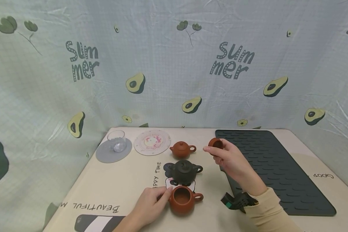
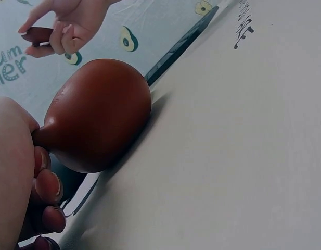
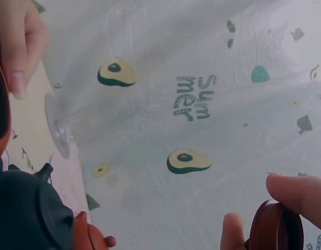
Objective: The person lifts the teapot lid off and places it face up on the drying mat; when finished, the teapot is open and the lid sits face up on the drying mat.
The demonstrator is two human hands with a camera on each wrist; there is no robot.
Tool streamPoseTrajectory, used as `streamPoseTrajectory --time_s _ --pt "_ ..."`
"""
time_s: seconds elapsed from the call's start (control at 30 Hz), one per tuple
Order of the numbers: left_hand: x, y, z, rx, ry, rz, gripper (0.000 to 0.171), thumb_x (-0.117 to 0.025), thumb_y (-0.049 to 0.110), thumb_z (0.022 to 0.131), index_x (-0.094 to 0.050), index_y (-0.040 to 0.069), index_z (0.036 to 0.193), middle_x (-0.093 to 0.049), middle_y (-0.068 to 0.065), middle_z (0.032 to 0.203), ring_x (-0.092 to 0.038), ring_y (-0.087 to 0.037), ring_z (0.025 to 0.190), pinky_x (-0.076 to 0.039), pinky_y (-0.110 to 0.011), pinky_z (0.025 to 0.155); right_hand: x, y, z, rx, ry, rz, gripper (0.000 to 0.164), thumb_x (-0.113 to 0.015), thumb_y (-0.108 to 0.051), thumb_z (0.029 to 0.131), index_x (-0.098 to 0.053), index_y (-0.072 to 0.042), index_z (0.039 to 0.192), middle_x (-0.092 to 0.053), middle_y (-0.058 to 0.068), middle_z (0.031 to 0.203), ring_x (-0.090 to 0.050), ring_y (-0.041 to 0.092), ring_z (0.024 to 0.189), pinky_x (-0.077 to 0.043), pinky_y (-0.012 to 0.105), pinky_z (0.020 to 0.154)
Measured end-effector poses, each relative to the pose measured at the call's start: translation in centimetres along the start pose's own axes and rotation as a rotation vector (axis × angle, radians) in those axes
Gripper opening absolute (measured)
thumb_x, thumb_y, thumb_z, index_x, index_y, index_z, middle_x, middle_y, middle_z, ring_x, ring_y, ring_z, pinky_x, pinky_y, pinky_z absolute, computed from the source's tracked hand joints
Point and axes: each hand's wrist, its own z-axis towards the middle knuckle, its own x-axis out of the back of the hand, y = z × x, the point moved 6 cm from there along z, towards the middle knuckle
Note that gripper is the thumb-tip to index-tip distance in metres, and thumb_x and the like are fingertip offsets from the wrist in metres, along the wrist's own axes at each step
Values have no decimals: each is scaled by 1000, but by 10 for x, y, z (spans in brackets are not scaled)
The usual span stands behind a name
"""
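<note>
My left hand [image 1: 150, 204] pinches the spout of a lidless reddish-brown clay teapot [image 1: 182, 207], which stands on the table with its handle to the right. The left wrist view shows the rounded side of this teapot [image 2: 100, 114] close up, thumb and fingers at its spout. Raised above the table, my right hand [image 1: 233, 161] holds a small round reddish-brown lid [image 1: 215, 143] between thumb and fingers. That lid [image 3: 267, 226] has a raised rim and a small knob. Behind the lidless pot stand a black teapot [image 1: 184, 172] and a smaller reddish-brown teapot [image 1: 181, 150], both lidded.
A dark ridged mat [image 1: 266, 174] covers much of the table's right side. At the back left, a clear glass [image 1: 119, 145] stands on a grey round mat [image 1: 102, 156], beside a white round mat [image 1: 152, 141] with a pink print. A patterned curtain [image 1: 162, 58] hangs behind the table.
</note>
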Motion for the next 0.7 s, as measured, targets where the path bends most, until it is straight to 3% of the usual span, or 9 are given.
streamPoseTrajectory --time_s 0.3,0.53,0.7 --pt "1 1 0 -8 9 9 44 -59 27 106 -49 34 63 -33 32 56 -41 3 55 -31 -17 53 10 -7 -2 53 -6 -40 38 -69 -17 99 -45 1 123 -43 2 79 -37 16 67 -37 31 67" --pt "1 1 0 -4 6 7 44 -58 27 106 -49 33 64 -34 32 57 -41 2 56 -31 -17 54 17 -10 -2 54 29 -75 39 -69 -17 99 -48 1 126 -57 8 105 -43 17 79 -39 29 68" --pt "1 1 0 -12 14 3 44 -58 26 106 -48 33 63 -34 32 57 -42 2 56 -32 -17 54 22 -10 -2 53 39 -93 38 -69 -18 99 -49 0 125 -57 8 109 -45 18 87 -40 30 70"
